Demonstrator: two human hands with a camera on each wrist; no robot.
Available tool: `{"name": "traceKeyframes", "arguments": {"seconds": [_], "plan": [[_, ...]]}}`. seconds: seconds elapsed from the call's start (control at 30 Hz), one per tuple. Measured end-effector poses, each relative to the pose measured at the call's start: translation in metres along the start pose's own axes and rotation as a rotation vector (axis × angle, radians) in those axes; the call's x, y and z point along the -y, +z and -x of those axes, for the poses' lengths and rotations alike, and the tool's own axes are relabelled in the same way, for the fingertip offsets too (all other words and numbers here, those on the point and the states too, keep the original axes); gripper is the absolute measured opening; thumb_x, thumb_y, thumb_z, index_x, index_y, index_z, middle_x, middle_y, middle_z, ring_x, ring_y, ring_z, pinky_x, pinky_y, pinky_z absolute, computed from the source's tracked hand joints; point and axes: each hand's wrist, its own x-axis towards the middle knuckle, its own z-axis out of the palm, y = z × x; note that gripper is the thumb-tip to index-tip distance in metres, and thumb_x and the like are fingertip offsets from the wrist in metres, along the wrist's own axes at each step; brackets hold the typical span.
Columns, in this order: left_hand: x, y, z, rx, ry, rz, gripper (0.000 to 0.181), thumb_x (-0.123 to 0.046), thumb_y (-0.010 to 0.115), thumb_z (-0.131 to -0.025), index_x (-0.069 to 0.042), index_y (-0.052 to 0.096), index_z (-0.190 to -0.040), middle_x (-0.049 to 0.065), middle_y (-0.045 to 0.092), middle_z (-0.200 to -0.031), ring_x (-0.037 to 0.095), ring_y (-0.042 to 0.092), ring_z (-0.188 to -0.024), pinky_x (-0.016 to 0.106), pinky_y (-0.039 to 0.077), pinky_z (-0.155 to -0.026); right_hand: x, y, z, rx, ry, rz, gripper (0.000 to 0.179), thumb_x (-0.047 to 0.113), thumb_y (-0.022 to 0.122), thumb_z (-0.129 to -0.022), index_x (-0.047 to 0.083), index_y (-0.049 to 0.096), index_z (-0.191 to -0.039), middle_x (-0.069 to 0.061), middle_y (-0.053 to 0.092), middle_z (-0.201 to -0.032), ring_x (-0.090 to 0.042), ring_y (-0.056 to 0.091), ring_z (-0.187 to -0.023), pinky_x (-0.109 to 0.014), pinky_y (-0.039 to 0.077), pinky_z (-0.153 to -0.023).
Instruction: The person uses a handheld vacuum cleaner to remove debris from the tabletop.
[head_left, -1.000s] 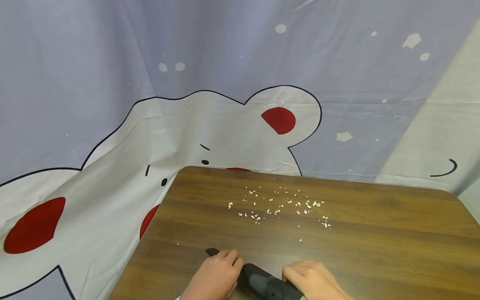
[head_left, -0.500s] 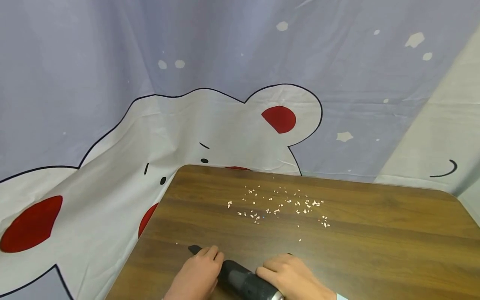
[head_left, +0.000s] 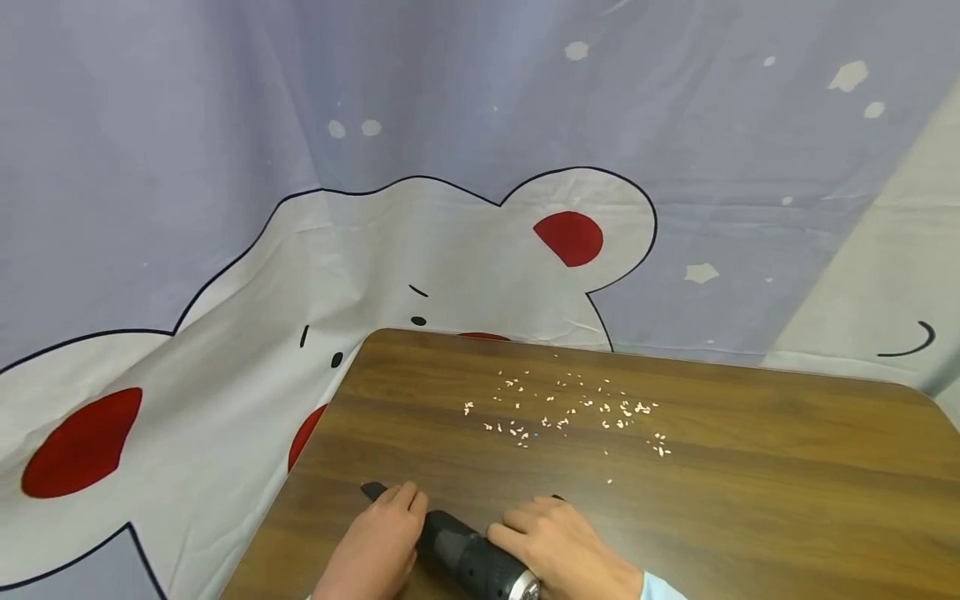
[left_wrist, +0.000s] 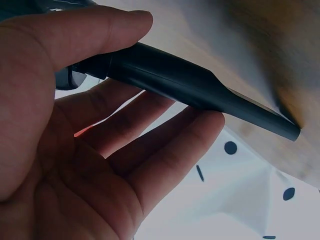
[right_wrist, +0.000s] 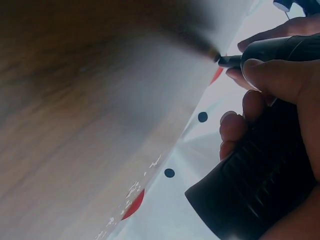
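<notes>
In the head view, the black handheld device (head_left: 452, 543) lies diagonally over the near left part of the wooden bench (head_left: 712, 492), and the left hand (head_left: 375, 542) covers the join with its nozzle (head_left: 372, 490). The right hand (head_left: 564, 552) hides most of the handle, leaving a small black tip past the knuckles; the silver end (head_left: 527, 588) is cut off by the lower edge. White crumbs (head_left: 642, 407) lie scattered well beyond. Compared with a second ago, hands and device have shifted left and more of the silver end shows. The lone crumb that lay off the nozzle is now out of sight, with the tip about where it was.

The left wrist view shows that hand half curled, thumb above and fingers beneath the nozzle, holding it between them; some fingertips are hidden. Whether the tip touches the blurred bench cannot be told.

In the right wrist view, the right hand, partly cut off, has its fingers wrapped around the ribbed handle (right_wrist: 257, 172). A dark shape (right_wrist: 303, 6) in the top corner is hard to identify.
</notes>
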Motion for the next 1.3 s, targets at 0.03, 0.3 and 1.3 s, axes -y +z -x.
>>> {"name": "traceKeyframes", "arguments": {"seconds": [0.03,0.3,1.3], "plan": [[0.0,0.001,-0.001,-0.01,0.0,-0.005,0.037,-0.01,0.079,-0.067,-0.003,0.059,-0.098,0.008,0.055,-0.094,0.024,0.06,-0.088,0.034,0.056,-0.074,0.0,0.0,0.0,0.004,0.005,0.0,0.041,0.019,0.074,-0.06,0.022,0.052,-0.094,0.016,0.041,-0.076,-0.006,0.041,-0.067,-0.023,0.037,-0.058],[0.001,0.005,-0.006,-0.073,-0.001,-0.022,0.026,-0.001,0.072,-0.074,-0.004,0.06,-0.097,0.007,0.056,-0.093,0.021,0.058,-0.088,0.033,0.055,-0.074,0.0,0.0,-0.004,-0.005,0.043,-0.018,0.042,0.021,0.077,-0.06,0.023,0.054,-0.095,0.016,0.046,-0.081,-0.005,0.043,-0.068,-0.021,0.037,-0.057],[-0.018,0.011,-0.039,-0.157,0.174,-0.077,0.021,0.0,0.07,-0.077,-0.008,0.06,-0.093,0.004,0.055,-0.089,0.019,0.054,-0.082,0.029,0.054,-0.072,-0.006,-0.018,0.025,-0.082,0.1,0.013,0.042,0.034,0.079,-0.058,0.021,0.054,-0.089,0.013,0.047,-0.077,-0.004,0.045,-0.063,-0.022,0.045,-0.056]]}}
